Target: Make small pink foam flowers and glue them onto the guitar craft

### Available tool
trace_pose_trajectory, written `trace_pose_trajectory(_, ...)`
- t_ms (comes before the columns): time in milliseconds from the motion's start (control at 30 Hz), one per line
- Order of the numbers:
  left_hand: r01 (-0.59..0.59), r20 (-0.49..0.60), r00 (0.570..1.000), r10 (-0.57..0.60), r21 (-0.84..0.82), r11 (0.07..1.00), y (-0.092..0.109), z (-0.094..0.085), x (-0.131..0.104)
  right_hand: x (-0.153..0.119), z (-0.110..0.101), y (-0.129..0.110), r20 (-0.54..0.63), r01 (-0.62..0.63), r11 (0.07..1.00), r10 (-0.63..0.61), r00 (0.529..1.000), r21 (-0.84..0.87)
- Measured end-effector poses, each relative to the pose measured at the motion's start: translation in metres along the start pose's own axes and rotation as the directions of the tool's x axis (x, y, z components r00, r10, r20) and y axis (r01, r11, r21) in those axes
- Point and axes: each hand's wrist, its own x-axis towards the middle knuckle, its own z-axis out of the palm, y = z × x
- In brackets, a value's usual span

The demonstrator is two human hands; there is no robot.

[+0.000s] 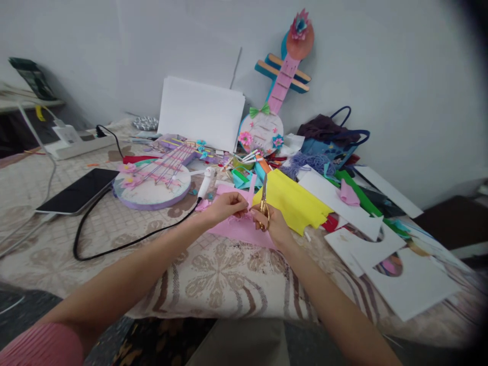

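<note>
My right hand [271, 223] is closed round the gold handles of a pair of scissors [264, 206], whose blades point up and away from me. Close beside it, my left hand [231, 206] has thumb and fingertips pinched together. A small crinkled piece of pink paper [244, 216] shows at the fingertips of both hands, partly hidden by them. Under the hands lies a flat sheet of pink paper [244, 233]. A white glue gun [206, 183] with a black cord rests just beyond my left hand. Yellow paper [293, 198] lies to the right of the scissors.
On the left are a round stringed craft instrument [152, 190], a phone [80, 190] and a power strip [82, 145]. A taller decorated instrument [263, 129] leans on the wall beside white sheets [200, 109]. Cut white card [414, 279] and a blue bag [328, 150] are right.
</note>
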Motion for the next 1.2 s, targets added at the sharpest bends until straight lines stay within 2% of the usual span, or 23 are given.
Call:
trace_pose_trajectory(133,0.028,0.04,0.999,-0.029,0.032,0.999,-0.0045,0.0042,-0.0001,-0.0009,0.0014,0.0001,0.015,-0.001,1.0,0.0,1.0,0.014)
trace_pose_trajectory(333,0.11,0.053,0.993,-0.109,-0.018,0.994,-0.0039,0.0053,-0.0005,-0.0034,0.0011,-0.0019,0.041,0.009,1.0,-0.009,0.999,0.007)
trace_pose_trajectory(533,0.05,0.092,0.994,-0.053,0.035,0.998,-0.0065,0.0033,0.0008,-0.0038,0.0014,0.0001,0.07,-0.034,0.999,0.034,0.997,-0.002)
trace_pose_trajectory(667,0.083,0.079,0.993,-0.082,-0.008,0.997,-0.0055,0.0042,-0.0007,-0.0034,0.0003,0.0006,0.051,0.002,1.0,-0.002,0.999,0.008)
trace_pose_trajectory(800,0.116,0.105,0.987,-0.118,0.029,0.993,-0.0041,0.0034,-0.0015,-0.0034,-0.0006,-0.0009,0.058,-0.005,1.0,0.003,0.998,0.031)
trace_pose_trajectory(967,0.078,0.101,0.992,-0.077,0.0,0.997,-0.0059,0.0003,-0.0002,-0.0027,-0.0007,-0.0019,0.049,-0.064,0.992,0.058,0.997,0.113)
trace_pose_trajectory(1200,0.065,0.135,0.989,-0.065,0.004,0.998,-0.0064,-0.0004,-0.0001,-0.0022,-0.0023,0.0004,0.061,-0.066,0.992,0.059,0.996,0.11)
